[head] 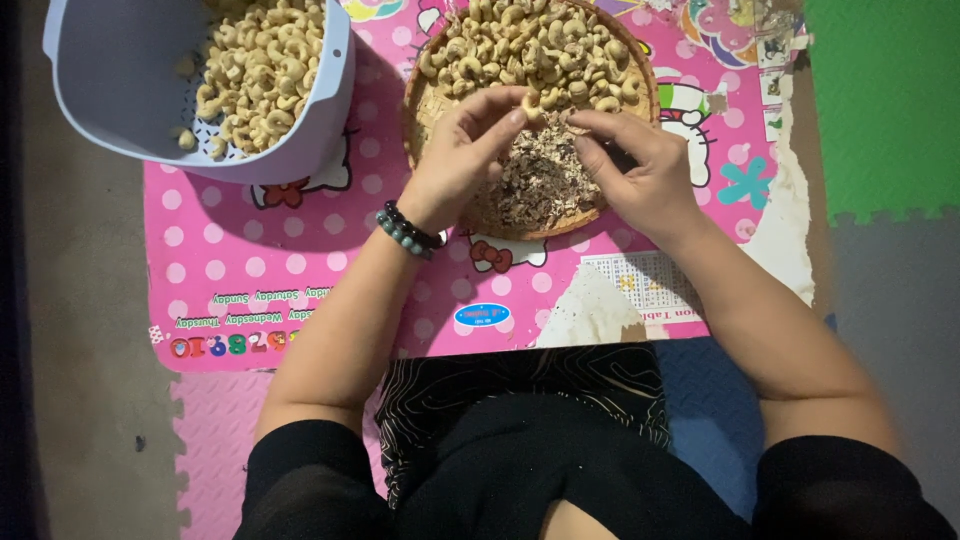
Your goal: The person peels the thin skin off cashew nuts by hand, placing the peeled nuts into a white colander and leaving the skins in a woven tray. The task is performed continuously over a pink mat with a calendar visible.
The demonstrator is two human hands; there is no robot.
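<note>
Both forearms reach over pink mat [260, 250]. Left hand [462, 150] and right hand [640, 170] pinch one cashew [530, 105] between fingertips above woven tray [425, 110], over husk pile [545, 180]. Best peel with thumbnails, light pressure, husk dropping onto pile. Peeled nuts sit in grey colander [110, 90].
</note>
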